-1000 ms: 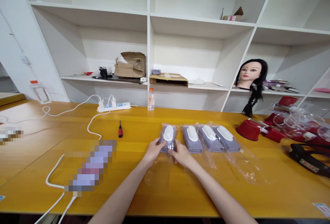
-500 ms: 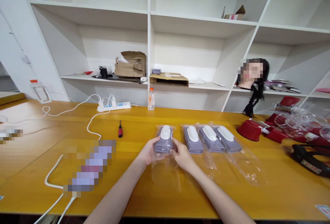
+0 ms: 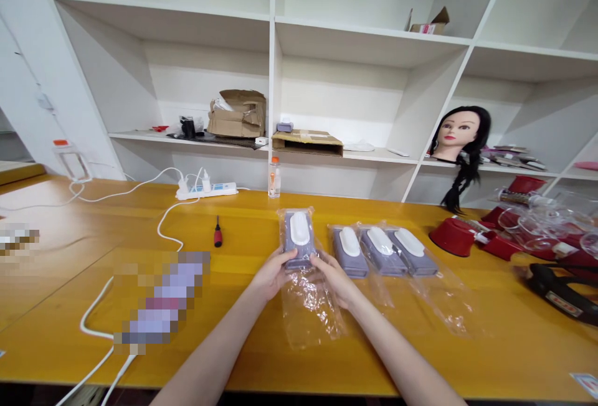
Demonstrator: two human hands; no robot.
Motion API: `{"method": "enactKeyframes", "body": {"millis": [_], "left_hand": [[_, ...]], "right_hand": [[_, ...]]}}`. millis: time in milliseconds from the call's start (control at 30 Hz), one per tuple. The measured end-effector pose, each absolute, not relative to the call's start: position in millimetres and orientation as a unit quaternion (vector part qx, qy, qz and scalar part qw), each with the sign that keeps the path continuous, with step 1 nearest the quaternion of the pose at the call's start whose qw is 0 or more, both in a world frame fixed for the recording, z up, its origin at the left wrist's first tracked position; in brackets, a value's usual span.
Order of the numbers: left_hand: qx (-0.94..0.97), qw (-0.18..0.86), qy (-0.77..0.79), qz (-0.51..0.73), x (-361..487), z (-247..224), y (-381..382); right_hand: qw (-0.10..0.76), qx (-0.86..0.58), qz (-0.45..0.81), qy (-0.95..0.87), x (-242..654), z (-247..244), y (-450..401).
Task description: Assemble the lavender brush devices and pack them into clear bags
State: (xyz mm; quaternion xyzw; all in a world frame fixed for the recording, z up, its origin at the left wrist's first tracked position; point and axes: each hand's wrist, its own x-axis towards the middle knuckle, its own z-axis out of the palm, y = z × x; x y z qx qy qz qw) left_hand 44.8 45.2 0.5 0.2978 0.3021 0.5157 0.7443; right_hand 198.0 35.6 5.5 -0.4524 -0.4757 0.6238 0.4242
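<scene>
Between my two hands is a purple-grey box [image 3: 293, 258] with a white oval piece on its top, inside a clear plastic bag [image 3: 311, 316]. My left hand [image 3: 272, 275] grips its left near corner, thumb on top. From the right, my right hand [image 3: 332, 276] holds the other near corner, its thumb also on the top edge. The bag's loose end hangs toward me, below my hands. Just right of my right hand lie three similar bagged boxes in a row: a near one [image 3: 354, 266], a middle one [image 3: 390, 264] and a far-right one [image 3: 423, 264].
A red-and-black screwdriver [image 3: 217, 235] and a white power strip [image 3: 208, 191] lie left of the boxes. A blurred-out purple device [image 3: 166, 300] with white cables is at left. Red cups [image 3: 451, 236] and clear plastic parts crowd the right. A mannequin head [image 3: 460, 135] stands on the shelf.
The held box has tilted up and risen slightly, showing more of its top. The bag's loose end now spreads toward me. The other three boxes have stayed in place.
</scene>
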Motion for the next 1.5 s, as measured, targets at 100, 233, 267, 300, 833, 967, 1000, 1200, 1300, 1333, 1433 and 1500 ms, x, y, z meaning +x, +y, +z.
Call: {"method": "enactKeyframes", "body": {"millis": [100,233,267,300,833,967,1000,1200,1300,1333,1433,1500], "left_hand": [[0.324,0.736,0.301,0.512,47,1,42],[0.337,0.741,0.293,0.502,46,-2,43],[0.332,0.745,0.291,0.499,45,-3,44],[0.329,0.749,0.291,0.496,44,-3,45],[0.151,0.752,0.278,0.579,42,0,58],[0.138,0.754,0.274,0.582,36,0,61],[0.134,0.754,0.272,0.583,35,0,61],[0.122,0.765,0.27,0.573,31,3,61],[0.121,0.761,0.282,0.572,29,3,62],[0.122,0.758,0.288,0.572,29,3,63],[0.132,0.751,0.312,0.567,30,1,64],[0.147,0.752,0.324,0.555,34,-1,63]], "right_hand": [[0.43,-0.43,0.636,-0.475,198,4,35],[0.435,-0.41,0.656,-0.462,201,2,38],[0.444,-0.409,0.656,-0.454,201,3,39],[0.454,-0.406,0.657,-0.444,201,3,39],[0.458,-0.414,0.598,-0.511,187,-2,27],[0.413,-0.405,0.588,-0.565,195,2,22],[0.399,-0.399,0.585,-0.582,198,3,21],[0.382,-0.382,0.514,-0.666,214,13,18],[0.412,-0.391,0.489,-0.662,216,15,21],[0.42,-0.398,0.489,-0.652,216,15,22],[0.429,-0.445,0.524,-0.586,212,13,26],[0.415,-0.472,0.57,-0.529,208,12,27]]}}
